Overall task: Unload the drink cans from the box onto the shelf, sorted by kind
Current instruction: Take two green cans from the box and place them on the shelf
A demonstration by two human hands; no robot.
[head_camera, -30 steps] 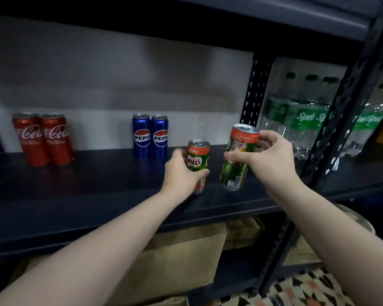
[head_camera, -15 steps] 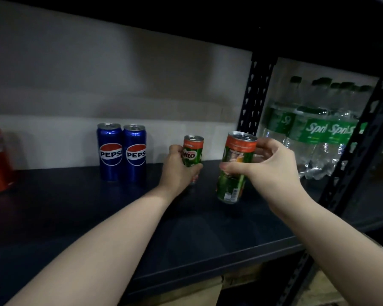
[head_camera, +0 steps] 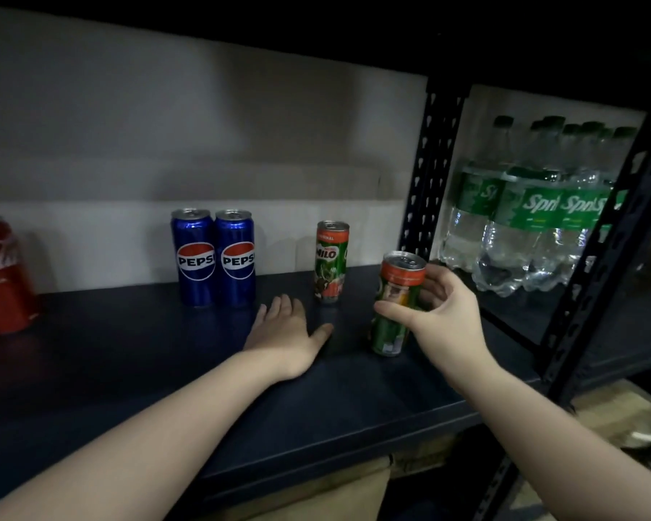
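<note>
A green Milo can [head_camera: 331, 262] stands upright on the dark shelf [head_camera: 128, 355], near the back wall. Just in front of it and to its left, my left hand [head_camera: 288, 334] lies with fingers straight over the shelf, apart from the can. My right hand [head_camera: 442, 314] grips a second Milo can [head_camera: 397, 304], tilted, its base close to the shelf, right of the standing one. Two blue Pepsi cans [head_camera: 214, 257] stand side by side further left. A red Coca-Cola can [head_camera: 1, 274] shows at the left edge.
A black perforated upright [head_camera: 433, 171] divides the shelf from a bay holding several Sprite bottles [head_camera: 534, 216]. Another black post [head_camera: 609, 250] stands at the front right. Cardboard boxes [head_camera: 316, 494] sit below the shelf.
My left hand let go of the Milo can, which now stands at the back, and drew back with fingers straight. My right hand lowered its can toward the shelf.
</note>
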